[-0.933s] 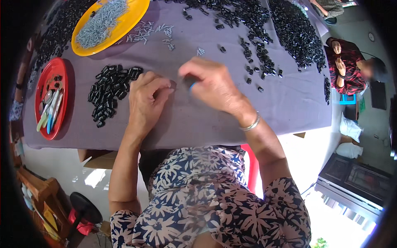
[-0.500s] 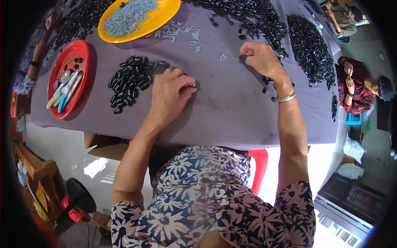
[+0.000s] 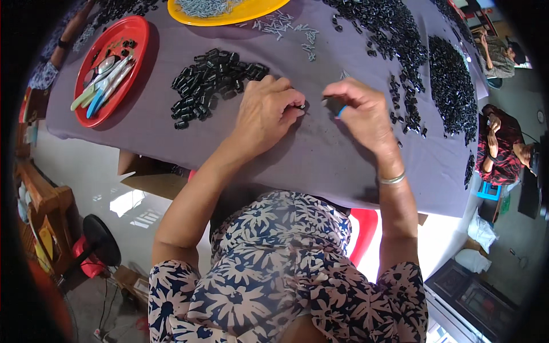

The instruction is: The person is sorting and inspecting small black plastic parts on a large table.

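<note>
Over the middle of the table, my left hand [image 3: 267, 111] is closed in a pinch, with a tiny piece, partly dark and partly pale, at its fingertips. Facing it, my right hand [image 3: 366, 114] has its fingers curled toward the thumb, and a blue band circles one digit. A small dark spot shows by its index fingertip, too small to name. Left of my left hand lies a pile of small black plastic parts [image 3: 203, 83]. Behind the hands are loose grey pins [image 3: 280, 24], a few of them near my right fingertips.
A yellow plate [image 3: 251, 12] of grey pins stands at the back. To the left, a red tray [image 3: 141, 43] holds blue, white and green-handled tools. Large heaps of black parts [image 3: 452, 86] cover the right side. Other people [image 3: 503, 140] sit at right and far left.
My right hand has come left and nearer, away from the black heap, toward my left hand. My left hand has shifted right within the view. The whole view has also shifted.
</note>
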{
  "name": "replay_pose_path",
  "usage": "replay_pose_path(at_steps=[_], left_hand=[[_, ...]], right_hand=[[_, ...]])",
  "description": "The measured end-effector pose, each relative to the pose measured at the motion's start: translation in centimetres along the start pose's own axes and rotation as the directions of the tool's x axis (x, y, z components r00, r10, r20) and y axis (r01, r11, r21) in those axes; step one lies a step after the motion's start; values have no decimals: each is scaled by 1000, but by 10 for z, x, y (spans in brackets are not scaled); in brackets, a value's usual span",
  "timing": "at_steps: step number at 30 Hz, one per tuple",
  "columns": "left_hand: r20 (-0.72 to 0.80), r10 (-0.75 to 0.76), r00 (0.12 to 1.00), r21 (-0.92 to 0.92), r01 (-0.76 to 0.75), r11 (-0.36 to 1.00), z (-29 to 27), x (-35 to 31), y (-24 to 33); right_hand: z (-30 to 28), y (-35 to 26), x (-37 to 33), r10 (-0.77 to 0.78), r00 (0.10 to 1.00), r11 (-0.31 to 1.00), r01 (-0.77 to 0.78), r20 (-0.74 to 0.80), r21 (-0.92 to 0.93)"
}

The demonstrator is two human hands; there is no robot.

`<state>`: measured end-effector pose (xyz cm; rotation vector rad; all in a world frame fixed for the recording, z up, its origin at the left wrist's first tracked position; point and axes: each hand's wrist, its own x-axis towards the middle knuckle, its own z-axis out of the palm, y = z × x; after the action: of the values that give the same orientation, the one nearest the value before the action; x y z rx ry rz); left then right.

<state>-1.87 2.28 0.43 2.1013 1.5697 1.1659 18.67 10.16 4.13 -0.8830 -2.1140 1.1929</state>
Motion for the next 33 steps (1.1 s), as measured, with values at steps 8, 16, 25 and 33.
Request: replay_pose_path(at_steps=[8,16,25,33], left_hand=[[18,-7,1000,5,7,1000,0,1,1],[18,-28,999,3,28,1000,2,0,0],[6,-29,1000,20,29,999,2,0,-1],[4,-11,1000,10,11,1000,1,3,3]], right_hand=[[29,-8,3,-268,961,936,245,-62,-253],[36,-10,-3,-284,957,922,254,-63,-293],[41,-9,-4,-376,926,861,337,-33,-382],[47,-5,-11,-477,876,786,393,-65,-478]])
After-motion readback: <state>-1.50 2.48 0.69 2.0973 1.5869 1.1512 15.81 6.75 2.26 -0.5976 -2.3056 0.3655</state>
